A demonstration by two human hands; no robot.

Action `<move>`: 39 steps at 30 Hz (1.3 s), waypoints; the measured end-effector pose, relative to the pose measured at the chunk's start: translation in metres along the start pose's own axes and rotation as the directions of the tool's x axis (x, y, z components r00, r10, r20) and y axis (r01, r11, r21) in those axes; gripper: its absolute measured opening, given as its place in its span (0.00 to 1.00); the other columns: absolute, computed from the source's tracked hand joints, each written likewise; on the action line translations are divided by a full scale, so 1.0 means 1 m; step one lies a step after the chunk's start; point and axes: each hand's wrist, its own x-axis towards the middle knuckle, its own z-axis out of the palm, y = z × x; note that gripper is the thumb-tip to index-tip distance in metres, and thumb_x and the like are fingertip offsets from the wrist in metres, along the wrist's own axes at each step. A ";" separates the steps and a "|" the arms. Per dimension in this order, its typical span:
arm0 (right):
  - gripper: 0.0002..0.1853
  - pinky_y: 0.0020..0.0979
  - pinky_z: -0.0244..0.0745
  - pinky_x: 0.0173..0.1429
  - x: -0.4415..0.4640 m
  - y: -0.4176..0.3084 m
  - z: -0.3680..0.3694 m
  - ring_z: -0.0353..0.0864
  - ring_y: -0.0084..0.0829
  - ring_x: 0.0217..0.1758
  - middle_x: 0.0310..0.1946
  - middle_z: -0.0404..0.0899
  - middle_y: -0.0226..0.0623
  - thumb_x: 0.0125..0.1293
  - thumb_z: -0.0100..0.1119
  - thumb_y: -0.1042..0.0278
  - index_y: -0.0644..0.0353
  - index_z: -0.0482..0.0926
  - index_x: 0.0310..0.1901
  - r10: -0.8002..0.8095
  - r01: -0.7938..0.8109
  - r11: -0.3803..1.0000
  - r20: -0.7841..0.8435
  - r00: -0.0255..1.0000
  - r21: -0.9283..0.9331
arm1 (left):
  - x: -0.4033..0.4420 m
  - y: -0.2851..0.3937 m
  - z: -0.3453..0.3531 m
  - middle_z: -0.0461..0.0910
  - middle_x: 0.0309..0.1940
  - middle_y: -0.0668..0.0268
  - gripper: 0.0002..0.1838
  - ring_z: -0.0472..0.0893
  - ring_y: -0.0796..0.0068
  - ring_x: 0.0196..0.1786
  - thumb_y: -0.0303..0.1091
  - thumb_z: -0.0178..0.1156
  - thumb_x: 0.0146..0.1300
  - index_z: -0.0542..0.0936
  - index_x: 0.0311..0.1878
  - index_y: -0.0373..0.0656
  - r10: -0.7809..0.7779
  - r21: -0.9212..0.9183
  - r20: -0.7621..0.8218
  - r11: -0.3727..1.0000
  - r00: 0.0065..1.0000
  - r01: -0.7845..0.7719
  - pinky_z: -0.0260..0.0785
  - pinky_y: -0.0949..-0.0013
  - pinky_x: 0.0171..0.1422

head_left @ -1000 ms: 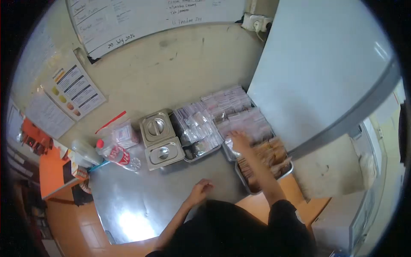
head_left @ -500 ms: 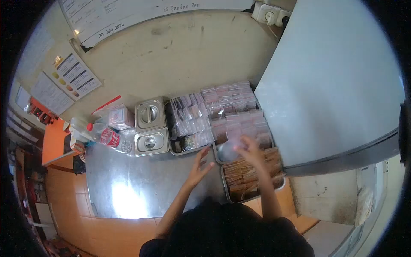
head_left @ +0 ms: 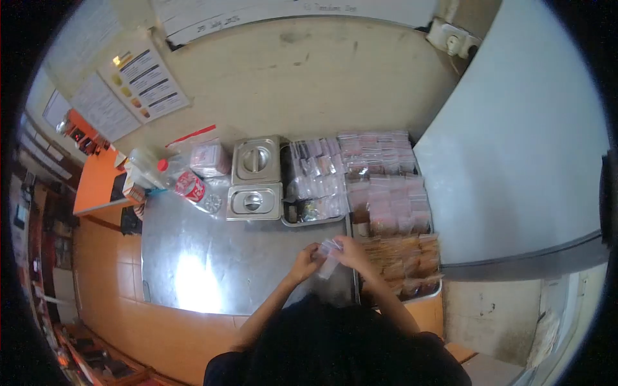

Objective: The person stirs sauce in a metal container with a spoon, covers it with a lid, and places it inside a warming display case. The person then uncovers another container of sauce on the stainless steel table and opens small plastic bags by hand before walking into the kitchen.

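Both hands meet over the steel table (head_left: 225, 264), near its front right part. My left hand (head_left: 309, 262) and my right hand (head_left: 349, 253) are closed on small clear plastic packets (head_left: 329, 254), which hang between the fingers; their contents are too small to tell. Just right of my right hand is a tray of brown-orange packets (head_left: 402, 257). Behind it stand rows of pinkish clear packets (head_left: 389, 202). A metal tray of clear packets (head_left: 315, 177) lies behind my hands.
Two lidded steel containers (head_left: 255, 161) stand by the wall. Left of them are a bag of white items (head_left: 209, 159) and a plastic bottle with a red cap (head_left: 190, 185). A large pale panel (head_left: 515, 161) rises on the right.
My right hand has come away from the packet trays with packets and moved left to my left hand. My left hand has closed on them. The view has shifted.
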 end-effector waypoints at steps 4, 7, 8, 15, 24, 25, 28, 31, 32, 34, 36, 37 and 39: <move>0.19 0.46 0.75 0.47 0.021 -0.015 0.005 0.79 0.50 0.46 0.35 0.81 0.50 0.48 0.65 0.70 0.60 0.80 0.46 -0.081 0.055 0.818 -0.020 0.996 -0.572 | 0.013 -0.069 -0.023 0.72 0.47 0.62 0.22 0.75 0.71 0.49 0.33 0.62 0.62 0.68 0.57 0.42 0.128 -0.009 -0.414 0.989 0.901 -0.145 0.67 0.66 0.55; 0.21 0.43 0.74 0.47 0.036 0.014 0.033 0.77 0.48 0.48 0.39 0.80 0.48 0.47 0.65 0.68 0.58 0.80 0.46 -0.284 0.043 0.697 -0.221 0.933 -0.716 | 0.011 -0.022 -0.071 0.70 0.49 0.62 0.23 0.74 0.65 0.52 0.39 0.60 0.64 0.64 0.58 0.47 -0.203 -0.510 -0.569 0.847 0.797 -0.148 0.66 0.62 0.58; 0.20 0.41 0.70 0.52 0.030 -0.020 0.027 0.73 0.46 0.51 0.44 0.77 0.45 0.49 0.64 0.67 0.56 0.79 0.46 -0.397 -0.009 0.632 -0.333 0.855 -0.775 | 0.011 0.001 -0.090 0.70 0.50 0.62 0.23 0.73 0.64 0.53 0.41 0.59 0.65 0.62 0.58 0.48 -0.359 -0.712 -0.513 0.685 0.779 -0.153 0.66 0.60 0.58; 0.16 0.44 0.63 0.55 0.136 -0.130 0.066 0.70 0.42 0.52 0.44 0.74 0.42 0.53 0.63 0.63 0.57 0.79 0.44 -0.667 0.530 0.709 -0.199 0.718 -0.465 | 0.020 0.009 -0.139 0.68 0.51 0.63 0.23 0.73 0.61 0.54 0.51 0.54 0.65 0.63 0.56 0.50 -0.282 -0.840 -0.405 0.490 0.870 -0.232 0.67 0.51 0.59; 0.17 0.39 0.60 0.63 0.199 -0.181 0.063 0.67 0.39 0.59 0.50 0.72 0.42 0.57 0.61 0.55 0.57 0.80 0.44 -0.375 0.526 0.693 0.376 0.847 -0.493 | -0.001 0.030 -0.145 0.65 0.44 0.65 0.22 0.69 0.62 0.47 0.61 0.48 0.65 0.66 0.51 0.55 -0.394 -0.926 -0.359 0.266 0.846 -0.269 0.66 0.40 0.60; 0.17 0.36 0.63 0.61 0.215 -0.171 0.056 0.69 0.36 0.58 0.50 0.73 0.40 0.59 0.60 0.56 0.57 0.79 0.45 -0.417 0.541 0.789 0.394 0.819 -0.291 | -0.004 0.032 -0.146 0.65 0.43 0.65 0.22 0.69 0.62 0.46 0.61 0.47 0.65 0.66 0.51 0.55 -0.385 -0.919 -0.369 0.287 0.846 -0.270 0.66 0.39 0.60; 0.16 0.28 0.71 0.54 0.242 -0.130 0.032 0.76 0.29 0.51 0.49 0.77 0.35 0.64 0.58 0.59 0.58 0.79 0.49 -0.405 0.322 0.911 0.407 0.819 0.259 | -0.012 0.024 -0.153 0.64 0.42 0.65 0.22 0.68 0.64 0.45 0.62 0.46 0.65 0.66 0.49 0.56 -0.386 -0.906 -0.371 0.348 0.845 -0.239 0.67 0.37 0.58; 0.15 0.22 0.76 0.44 0.238 -0.111 0.013 0.80 0.24 0.41 0.45 0.80 0.32 0.67 0.56 0.61 0.61 0.78 0.50 -0.127 -0.178 0.818 0.474 0.872 0.547 | -0.020 0.012 -0.161 0.65 0.42 0.65 0.22 0.68 0.65 0.44 0.62 0.45 0.65 0.66 0.49 0.56 -0.393 -0.890 -0.372 0.408 0.841 -0.203 0.67 0.40 0.55; 0.15 0.22 0.77 0.41 0.237 -0.099 0.018 0.80 0.24 0.38 0.44 0.80 0.31 0.67 0.55 0.62 0.61 0.78 0.50 -0.046 -0.310 0.715 0.485 0.874 0.627 | -0.023 0.012 -0.163 0.65 0.42 0.65 0.22 0.68 0.65 0.44 0.62 0.45 0.65 0.67 0.49 0.56 -0.396 -0.883 -0.375 0.428 0.839 -0.193 0.67 0.41 0.55; 0.13 0.22 0.76 0.46 0.201 -0.138 0.013 0.80 0.23 0.40 0.44 0.81 0.30 0.68 0.54 0.62 0.61 0.79 0.49 0.130 -0.440 0.658 0.483 0.866 0.611 | -0.030 0.016 -0.167 0.65 0.42 0.66 0.22 0.68 0.66 0.45 0.62 0.44 0.65 0.67 0.50 0.56 -0.410 -0.879 -0.369 0.446 0.834 -0.170 0.66 0.44 0.53; 0.11 0.26 0.72 0.51 0.217 -0.117 0.053 0.78 0.27 0.43 0.44 0.80 0.32 0.67 0.55 0.63 0.59 0.80 0.45 -0.033 -0.251 0.721 0.393 0.919 0.646 | -0.036 0.014 -0.171 0.66 0.43 0.65 0.25 0.68 0.64 0.47 0.64 0.44 0.64 0.68 0.52 0.56 -0.424 -0.863 -0.377 0.483 0.824 -0.146 0.65 0.46 0.53; 0.10 0.28 0.71 0.54 0.222 -0.110 0.070 0.78 0.29 0.45 0.43 0.80 0.34 0.66 0.56 0.64 0.58 0.81 0.43 -0.118 -0.152 0.738 0.347 0.930 0.658 | -0.038 0.007 -0.173 0.67 0.45 0.64 0.27 0.69 0.63 0.49 0.66 0.44 0.63 0.68 0.53 0.56 -0.430 -0.850 -0.385 0.509 0.817 -0.132 0.64 0.47 0.53; 0.08 0.34 0.66 0.56 0.198 -0.139 0.080 0.73 0.35 0.48 0.42 0.76 0.36 0.63 0.58 0.63 0.57 0.80 0.37 -0.433 0.394 0.888 0.140 0.890 0.238 | -0.044 0.002 -0.176 0.67 0.46 0.64 0.30 0.69 0.62 0.50 0.68 0.44 0.61 0.69 0.55 0.56 -0.441 -0.833 -0.394 0.543 0.806 -0.110 0.63 0.48 0.53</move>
